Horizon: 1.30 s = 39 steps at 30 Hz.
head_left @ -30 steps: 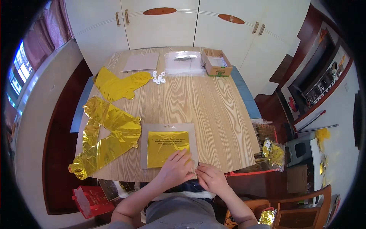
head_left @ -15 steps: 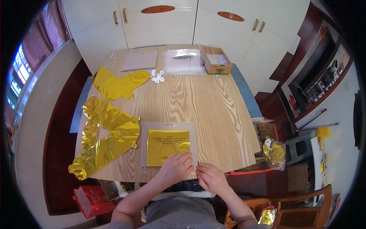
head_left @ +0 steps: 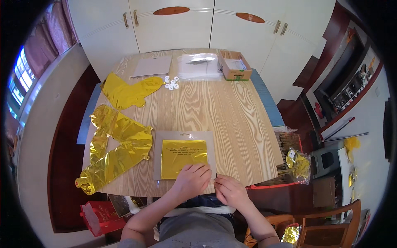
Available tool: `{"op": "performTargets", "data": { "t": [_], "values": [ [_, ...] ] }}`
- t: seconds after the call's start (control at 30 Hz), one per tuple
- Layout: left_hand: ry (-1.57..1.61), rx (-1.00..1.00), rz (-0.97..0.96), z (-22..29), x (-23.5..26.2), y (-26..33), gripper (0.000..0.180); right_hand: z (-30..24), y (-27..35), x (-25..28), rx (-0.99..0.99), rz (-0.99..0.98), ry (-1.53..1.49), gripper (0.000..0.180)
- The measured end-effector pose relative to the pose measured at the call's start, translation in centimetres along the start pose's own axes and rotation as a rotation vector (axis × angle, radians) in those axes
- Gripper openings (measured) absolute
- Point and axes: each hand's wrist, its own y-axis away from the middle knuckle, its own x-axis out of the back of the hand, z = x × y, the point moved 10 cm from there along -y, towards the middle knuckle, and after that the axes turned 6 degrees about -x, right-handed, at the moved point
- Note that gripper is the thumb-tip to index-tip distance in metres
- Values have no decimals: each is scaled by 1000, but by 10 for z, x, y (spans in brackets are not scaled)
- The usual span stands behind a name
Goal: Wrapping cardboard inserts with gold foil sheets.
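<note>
On the wooden table (head_left: 231, 111), the gold packet (head_left: 184, 153) lies under left fingers (head_left: 202, 171).

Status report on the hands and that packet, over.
Left hand flat on clear packet of folded gold foil. Right hand pinching its near corner. Nothing blocking.

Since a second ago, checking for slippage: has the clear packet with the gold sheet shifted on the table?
No. The clear packet keeps its place against the table's near edge, under both hands.
</note>
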Motion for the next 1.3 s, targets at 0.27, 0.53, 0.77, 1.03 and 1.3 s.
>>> {"op": "performTargets", "data": {
  "t": [0.27,0.53,0.77,1.03,1.3],
  "values": [
    [22,207,-39,-38,47,42,32,-9,-16,10,-7,-5,10,21],
    [72,323,-177,-85,71,113,42,-90,-56,-79,96,-186,-165,26],
    [227,461,-156,-93,63,132,41,-113,-58,-120,19,-213,-79,19],
    [183,420,-163,-90,64,134,41,-111,-56,-131,-56,-265,-59,15],
    [78,342,-140,-83,69,128,44,-121,-65,-135,-14,-297,96,9]
  ]
}}
